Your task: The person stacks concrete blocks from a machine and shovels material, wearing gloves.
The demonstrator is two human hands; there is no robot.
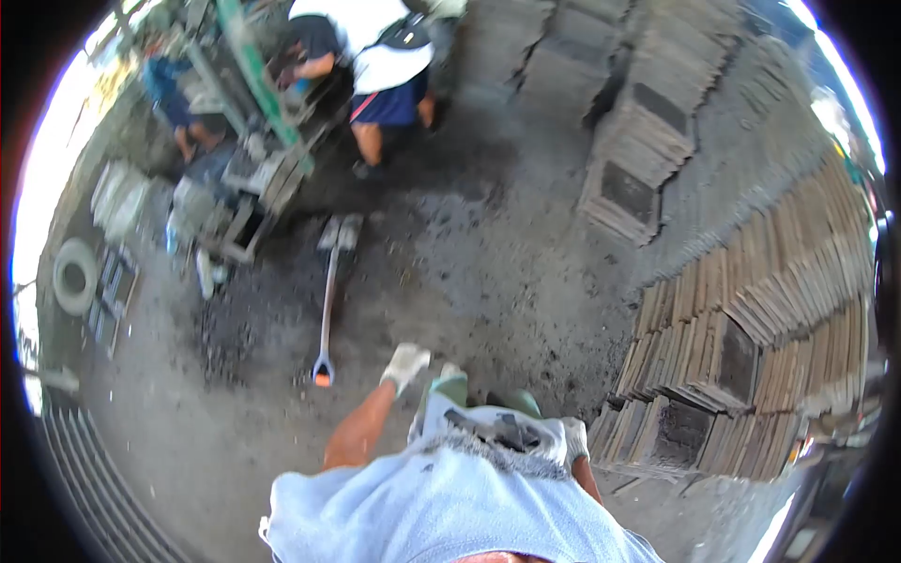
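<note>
My left hand (406,366), in a pale work glove, is held out ahead of my body on the left. Its fingers look loosely stretched, and nothing shows in them. Close to it on the left, a shovel (329,300) lies on the floor, its blade pointing away and its orange-tipped grip toward me; the hand is apart from it. My right hand (574,439), gloved too, hangs by my right hip, its fingers mostly hidden. It is nearest to the stacked flat slabs (680,427) on the right. A dark-smeared pale shirt covers my front.
Rows of stacked slabs (751,310) fill the right side. A person in dark shorts (389,108) bends at a machine with a green post (258,75); another person (169,89) stands farther left. A tire (75,277) and filled sacks (122,202) lie left. Dark grit covers the floor (450,281).
</note>
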